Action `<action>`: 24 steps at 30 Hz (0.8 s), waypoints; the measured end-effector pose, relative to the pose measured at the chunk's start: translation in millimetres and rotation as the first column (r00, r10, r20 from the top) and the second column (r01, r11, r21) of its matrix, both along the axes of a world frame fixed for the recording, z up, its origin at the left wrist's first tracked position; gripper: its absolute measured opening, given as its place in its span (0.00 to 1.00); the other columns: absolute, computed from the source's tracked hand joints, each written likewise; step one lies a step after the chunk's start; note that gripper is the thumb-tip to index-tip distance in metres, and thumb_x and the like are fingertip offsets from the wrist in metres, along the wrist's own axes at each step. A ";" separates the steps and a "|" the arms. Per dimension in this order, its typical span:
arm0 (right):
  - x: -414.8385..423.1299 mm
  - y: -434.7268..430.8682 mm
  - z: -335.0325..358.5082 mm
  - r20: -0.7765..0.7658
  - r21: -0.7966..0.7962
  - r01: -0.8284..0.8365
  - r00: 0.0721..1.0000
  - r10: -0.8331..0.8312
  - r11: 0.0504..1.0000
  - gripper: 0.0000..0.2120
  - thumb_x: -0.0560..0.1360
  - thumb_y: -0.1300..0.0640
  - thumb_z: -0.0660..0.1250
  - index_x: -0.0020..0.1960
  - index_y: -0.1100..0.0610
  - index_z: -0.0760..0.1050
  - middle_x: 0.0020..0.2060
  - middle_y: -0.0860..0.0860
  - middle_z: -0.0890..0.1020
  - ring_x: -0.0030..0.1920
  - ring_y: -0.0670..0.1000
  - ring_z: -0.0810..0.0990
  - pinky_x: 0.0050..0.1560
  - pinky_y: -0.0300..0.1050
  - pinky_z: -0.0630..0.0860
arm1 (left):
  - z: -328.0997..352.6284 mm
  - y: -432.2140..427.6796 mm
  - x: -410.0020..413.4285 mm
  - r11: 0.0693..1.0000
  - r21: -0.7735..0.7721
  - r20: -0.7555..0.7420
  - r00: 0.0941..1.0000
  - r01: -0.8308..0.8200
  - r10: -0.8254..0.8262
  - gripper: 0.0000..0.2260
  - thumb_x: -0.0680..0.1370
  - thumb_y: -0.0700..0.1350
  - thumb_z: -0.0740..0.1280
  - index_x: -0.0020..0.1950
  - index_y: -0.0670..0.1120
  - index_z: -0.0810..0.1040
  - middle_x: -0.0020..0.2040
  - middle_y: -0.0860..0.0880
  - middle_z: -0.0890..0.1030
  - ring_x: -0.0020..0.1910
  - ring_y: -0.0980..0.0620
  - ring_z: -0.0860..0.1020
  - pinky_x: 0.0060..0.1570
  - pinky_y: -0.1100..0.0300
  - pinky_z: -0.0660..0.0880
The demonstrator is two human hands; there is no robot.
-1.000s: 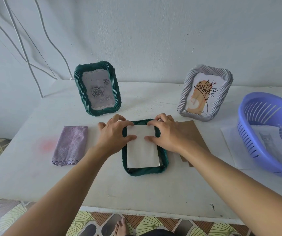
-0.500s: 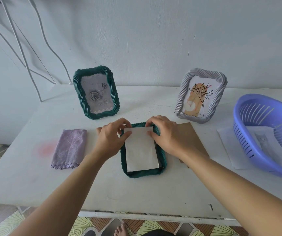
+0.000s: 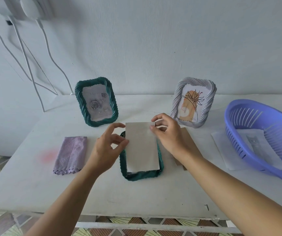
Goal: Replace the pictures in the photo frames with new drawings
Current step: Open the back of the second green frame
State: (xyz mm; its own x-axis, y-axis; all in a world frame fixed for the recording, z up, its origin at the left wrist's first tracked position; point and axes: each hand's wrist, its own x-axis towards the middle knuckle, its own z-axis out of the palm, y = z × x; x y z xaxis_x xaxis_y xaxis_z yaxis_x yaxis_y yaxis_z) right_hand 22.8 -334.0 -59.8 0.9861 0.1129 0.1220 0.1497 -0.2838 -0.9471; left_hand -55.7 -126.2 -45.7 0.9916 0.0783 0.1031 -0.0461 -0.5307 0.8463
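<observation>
A dark green frame [image 3: 141, 175] lies face down at the middle of the white table [image 3: 102, 193]. A white paper sheet [image 3: 141, 147] is tilted up out of it, its far edge raised. My right hand [image 3: 169, 135] pinches the sheet's top right corner between thumb and forefinger. My left hand [image 3: 107, 147] hovers beside the sheet's left edge, fingers loosely curled and touching the edge lightly. A second green frame [image 3: 96, 103] with a rose drawing stands at the back left. A white frame [image 3: 193, 103] with a plant drawing stands at the back right.
A brown backing board [image 3: 187, 138] lies under my right wrist. A folded lilac cloth [image 3: 71, 155] lies to the left. A purple basket [image 3: 262, 138] at the right holds a cat drawing [image 3: 256, 145], with a white sheet [image 3: 220, 143] beneath it. Cables hang on the wall.
Both hands were pressing on the sheet inside the lying frame. Now my right hand has pinched its top corner and lifted that end up, and my left hand has come off the frame.
</observation>
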 end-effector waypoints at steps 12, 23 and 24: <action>-17.7 -45.5 13.1 0.067 -0.122 0.005 0.998 0.003 0.993 0.09 0.75 0.56 0.72 0.55 0.49 0.81 0.46 0.45 0.82 0.36 0.42 0.81 0.42 0.34 0.76 | 14.8 -45.6 -5.9 0.950 -0.299 -0.063 0.995 -0.094 0.079 0.18 0.75 0.35 0.74 0.59 0.54 0.81 0.44 0.53 0.86 0.37 0.51 0.86 0.42 0.57 0.78; -35.2 -168.8 37.3 0.498 -0.577 0.323 0.867 0.011 0.750 0.12 0.71 0.53 0.67 0.54 0.52 0.80 0.45 0.47 0.81 0.45 0.54 0.81 0.45 0.57 0.78 | 2.2 -112.8 16.0 0.924 -0.380 -0.088 0.996 -0.034 0.001 0.17 0.75 0.35 0.74 0.58 0.55 0.82 0.45 0.50 0.85 0.39 0.49 0.85 0.41 0.56 0.77; -35.8 -178.9 36.8 0.499 -0.631 0.366 0.867 -0.003 0.684 0.13 0.71 0.52 0.67 0.55 0.52 0.80 0.46 0.49 0.81 0.46 0.57 0.81 0.46 0.57 0.77 | 0.3 -121.5 19.4 0.924 -0.382 -0.088 0.996 -0.024 -0.011 0.18 0.75 0.35 0.74 0.58 0.55 0.82 0.44 0.51 0.85 0.38 0.51 0.85 0.41 0.58 0.78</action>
State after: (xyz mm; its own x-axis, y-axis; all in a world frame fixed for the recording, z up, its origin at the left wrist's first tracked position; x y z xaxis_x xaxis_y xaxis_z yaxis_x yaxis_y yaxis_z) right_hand -13.1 -513.0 -23.0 0.8543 0.1633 0.4934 0.3476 -0.8854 -0.3088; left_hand -36.3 -247.8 -45.4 0.9946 0.1011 -0.0221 0.0388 -0.1663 0.9853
